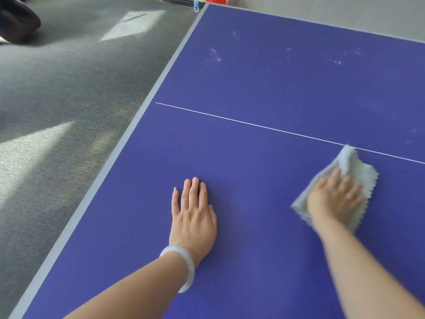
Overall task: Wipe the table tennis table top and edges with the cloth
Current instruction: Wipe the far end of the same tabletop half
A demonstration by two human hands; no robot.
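right hand (335,199) presses the pale cloth (354,164) onto the blue counter (253,77), fingers laid slightly apart over it; the cloth's far corner touches the white line (230,119). left hand (194,215) lies flat, fingers straight, close together. the far bottle (196,6) has a label too small to read.

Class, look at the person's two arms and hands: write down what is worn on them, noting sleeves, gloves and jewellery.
No sleeves or gloves show on either forearm. The left hand shows no ring; its wrist carries a smooth, round bangle, pale translucent white. The right hand is blurred, and no ring, watch or band can be made out there.
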